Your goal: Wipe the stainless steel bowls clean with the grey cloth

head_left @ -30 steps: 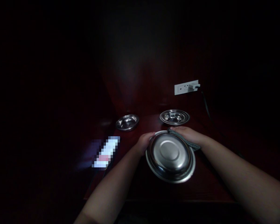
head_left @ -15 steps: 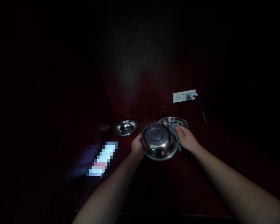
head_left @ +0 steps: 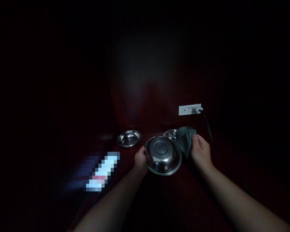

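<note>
My left hand [head_left: 140, 159] grips the left rim of a steel bowl [head_left: 163, 155], which is tilted with its underside facing me above a dark red table [head_left: 183, 193]. My right hand [head_left: 201, 151] is closed on a grey cloth [head_left: 185, 139] just right of the bowl, apart from the metal. Behind the cloth a second steel bowl [head_left: 170, 133] rests on the table, partly hidden. A third steel bowl [head_left: 129, 138] sits further left.
A white wall socket [head_left: 189, 109] with a plug and a dark cable [head_left: 209, 129] is at the back right. A bright pixelated object [head_left: 101, 171] lies at the table's left. The surroundings are very dark.
The bowl has been drawn slightly back from the far bowl. My right hand has lifted the cloth off the bowl's rim and now holds it bunched to the right.
</note>
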{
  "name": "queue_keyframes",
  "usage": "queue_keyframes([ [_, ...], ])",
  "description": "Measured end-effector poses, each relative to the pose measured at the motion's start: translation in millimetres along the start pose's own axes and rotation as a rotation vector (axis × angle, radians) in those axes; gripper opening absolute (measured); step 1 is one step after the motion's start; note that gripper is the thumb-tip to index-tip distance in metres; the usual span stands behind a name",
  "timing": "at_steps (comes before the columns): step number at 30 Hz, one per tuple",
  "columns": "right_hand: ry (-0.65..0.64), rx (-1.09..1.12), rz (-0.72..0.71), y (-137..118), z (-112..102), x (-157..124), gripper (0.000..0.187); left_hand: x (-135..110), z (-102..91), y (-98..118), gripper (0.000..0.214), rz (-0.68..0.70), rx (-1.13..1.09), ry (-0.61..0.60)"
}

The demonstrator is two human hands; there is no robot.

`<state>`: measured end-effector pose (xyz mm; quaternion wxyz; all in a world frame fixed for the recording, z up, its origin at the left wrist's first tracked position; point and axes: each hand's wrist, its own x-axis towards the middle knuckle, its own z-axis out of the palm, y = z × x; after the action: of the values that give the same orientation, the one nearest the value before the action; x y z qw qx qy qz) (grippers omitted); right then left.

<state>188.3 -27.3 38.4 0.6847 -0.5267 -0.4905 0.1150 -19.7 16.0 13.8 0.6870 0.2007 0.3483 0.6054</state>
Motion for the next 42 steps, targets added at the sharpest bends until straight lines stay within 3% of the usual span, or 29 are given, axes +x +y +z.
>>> queue_keyframes([
  [3,0.064,0.060,0.036,0,-1,2,0.034,-2,0.5,-1,0.019,-0.013,0.023,0.022],
  [6,0.010,0.032,0.017,-3,0,0,0.032,-4,1.0,-1,0.020,-0.020,0.038,0.006],
  [10,-0.248,0.000,-0.079,-10,5,-9,0.029,-1,-2.3,-2,0.020,-0.016,0.034,-0.026],
  [13,-0.442,0.093,-0.135,-12,7,-15,0.028,4,-6.9,-2,0.017,0.018,0.058,-0.050],
  [16,-0.521,0.220,-0.152,-13,6,-16,0.032,6,-8.9,-3,0.018,0.017,0.052,-0.077],
  [24,-0.469,0.139,-0.256,-15,10,-18,0.022,4,-4.1,-6,0.017,0.005,-0.004,0.019],
  [27,-0.424,0.078,-0.289,-13,12,-20,0.030,5,-4.3,-7,0.017,0.038,-0.019,0.042],
  [36,-0.569,-0.009,-0.124,-2,14,-19,0.062,-3,1.1,-7,0.020,0.072,0.012,0.002],
  [42,-0.539,-0.018,0.032,4,17,-20,0.076,4,-3.8,-10,0.023,0.162,0.072,0.010],
])
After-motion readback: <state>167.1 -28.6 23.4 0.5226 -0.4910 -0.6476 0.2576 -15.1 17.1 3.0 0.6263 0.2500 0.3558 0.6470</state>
